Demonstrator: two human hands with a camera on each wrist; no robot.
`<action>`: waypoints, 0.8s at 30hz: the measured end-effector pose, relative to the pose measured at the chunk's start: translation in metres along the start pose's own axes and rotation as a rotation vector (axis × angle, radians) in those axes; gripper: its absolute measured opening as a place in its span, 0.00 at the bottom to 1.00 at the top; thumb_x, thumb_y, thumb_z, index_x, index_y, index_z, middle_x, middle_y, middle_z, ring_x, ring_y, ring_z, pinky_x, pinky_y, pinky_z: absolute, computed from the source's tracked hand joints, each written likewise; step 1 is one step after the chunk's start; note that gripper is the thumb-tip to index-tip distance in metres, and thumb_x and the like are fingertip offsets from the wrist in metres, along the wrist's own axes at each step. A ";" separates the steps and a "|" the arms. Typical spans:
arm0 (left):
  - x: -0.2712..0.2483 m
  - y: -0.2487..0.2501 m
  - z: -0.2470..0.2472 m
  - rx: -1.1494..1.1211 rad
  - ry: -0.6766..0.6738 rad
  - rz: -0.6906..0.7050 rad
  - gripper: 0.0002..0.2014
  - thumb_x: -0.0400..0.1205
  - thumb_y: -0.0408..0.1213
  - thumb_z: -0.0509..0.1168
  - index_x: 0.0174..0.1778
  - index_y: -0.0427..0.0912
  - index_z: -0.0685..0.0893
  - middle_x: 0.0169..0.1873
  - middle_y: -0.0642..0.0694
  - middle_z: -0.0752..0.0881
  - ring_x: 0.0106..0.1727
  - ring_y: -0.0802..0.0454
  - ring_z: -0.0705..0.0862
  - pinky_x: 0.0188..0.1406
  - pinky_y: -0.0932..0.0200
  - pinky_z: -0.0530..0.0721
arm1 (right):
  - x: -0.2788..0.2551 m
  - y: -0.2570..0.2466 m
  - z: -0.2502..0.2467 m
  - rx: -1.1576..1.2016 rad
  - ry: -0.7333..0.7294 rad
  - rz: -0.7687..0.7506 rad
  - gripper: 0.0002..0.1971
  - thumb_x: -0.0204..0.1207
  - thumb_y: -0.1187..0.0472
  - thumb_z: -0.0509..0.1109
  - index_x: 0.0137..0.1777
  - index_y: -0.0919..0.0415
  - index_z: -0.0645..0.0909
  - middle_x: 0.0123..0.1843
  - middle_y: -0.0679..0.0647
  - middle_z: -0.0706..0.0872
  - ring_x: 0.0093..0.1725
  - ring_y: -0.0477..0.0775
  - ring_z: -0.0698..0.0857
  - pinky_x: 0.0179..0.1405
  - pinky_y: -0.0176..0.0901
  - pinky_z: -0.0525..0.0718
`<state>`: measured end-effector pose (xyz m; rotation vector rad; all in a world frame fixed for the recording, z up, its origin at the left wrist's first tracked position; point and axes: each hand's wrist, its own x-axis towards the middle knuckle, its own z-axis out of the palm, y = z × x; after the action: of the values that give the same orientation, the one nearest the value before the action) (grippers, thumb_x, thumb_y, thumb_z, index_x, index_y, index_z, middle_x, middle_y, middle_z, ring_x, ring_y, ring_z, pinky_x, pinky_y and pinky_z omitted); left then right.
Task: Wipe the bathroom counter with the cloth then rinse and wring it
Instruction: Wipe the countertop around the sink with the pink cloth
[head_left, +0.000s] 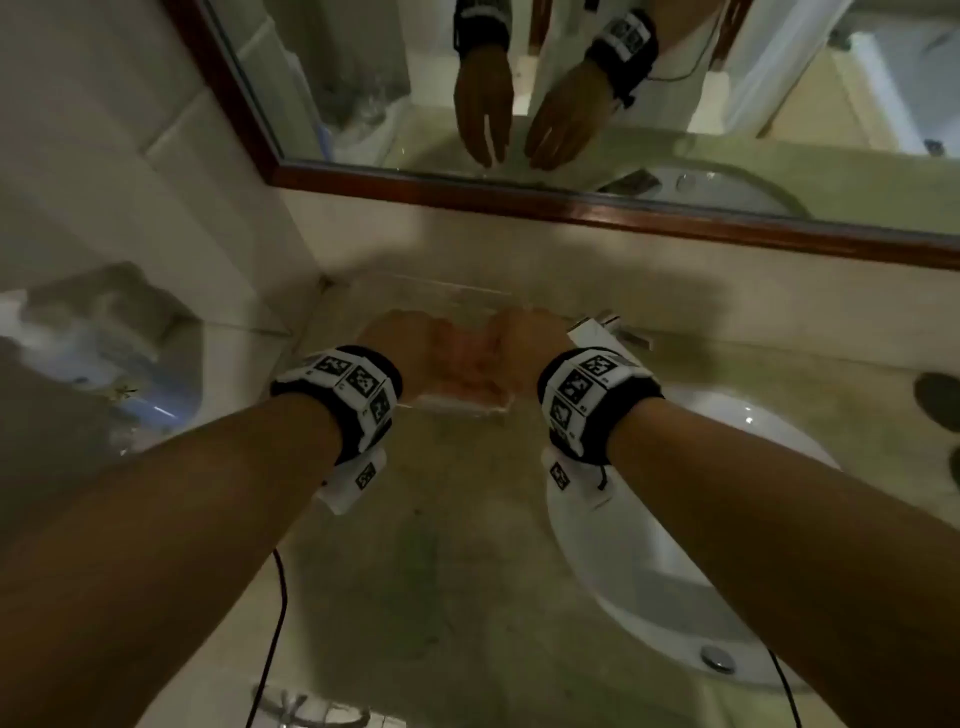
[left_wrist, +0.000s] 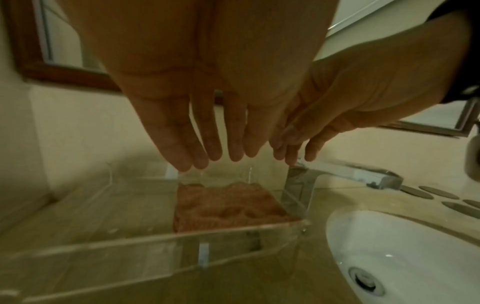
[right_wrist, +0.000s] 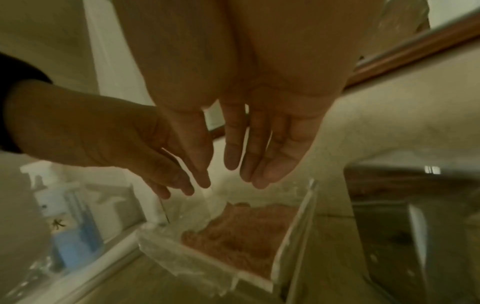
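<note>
My left hand (left_wrist: 197, 86) and right hand (right_wrist: 249, 98) hover with fingers straight, holding nothing, above the folded pinkish terry cloth (left_wrist: 228, 205) lying in the clear acrylic tray (left_wrist: 145, 240) on the desk, at twelve o'clock. It looks soft and light; I'd pinch its near folded edge.

Open air lies above the folded pink cloth (left_wrist: 228, 207), reachable from the top only. The clear acrylic tray (left_wrist: 161, 240) walls it round, and the chrome square tap (left_wrist: 337, 174) stands just beside, rightward.
</note>
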<state>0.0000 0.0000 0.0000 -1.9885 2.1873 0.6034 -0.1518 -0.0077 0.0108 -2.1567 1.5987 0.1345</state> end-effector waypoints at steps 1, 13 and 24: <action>0.009 -0.005 0.004 -0.002 -0.021 -0.010 0.12 0.83 0.41 0.65 0.60 0.43 0.85 0.54 0.43 0.87 0.53 0.42 0.86 0.53 0.53 0.83 | 0.005 -0.003 0.005 -0.025 -0.055 0.020 0.13 0.83 0.56 0.63 0.60 0.64 0.81 0.57 0.60 0.86 0.55 0.60 0.86 0.43 0.45 0.78; 0.069 -0.038 0.036 -0.062 -0.069 0.089 0.09 0.73 0.53 0.70 0.46 0.56 0.87 0.41 0.54 0.88 0.40 0.50 0.86 0.44 0.55 0.85 | 0.063 -0.009 0.061 0.079 0.009 0.157 0.13 0.76 0.45 0.70 0.51 0.54 0.83 0.45 0.53 0.77 0.42 0.59 0.81 0.41 0.50 0.82; 0.052 -0.032 0.028 -0.027 -0.065 0.133 0.09 0.77 0.48 0.68 0.40 0.47 0.89 0.36 0.44 0.88 0.38 0.43 0.85 0.43 0.50 0.86 | 0.057 -0.016 0.057 0.107 0.030 0.107 0.16 0.77 0.47 0.69 0.55 0.59 0.81 0.49 0.58 0.82 0.45 0.63 0.82 0.43 0.52 0.83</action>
<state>0.0196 -0.0394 -0.0500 -1.8187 2.2974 0.7085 -0.1081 -0.0309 -0.0547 -2.0020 1.6993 0.0489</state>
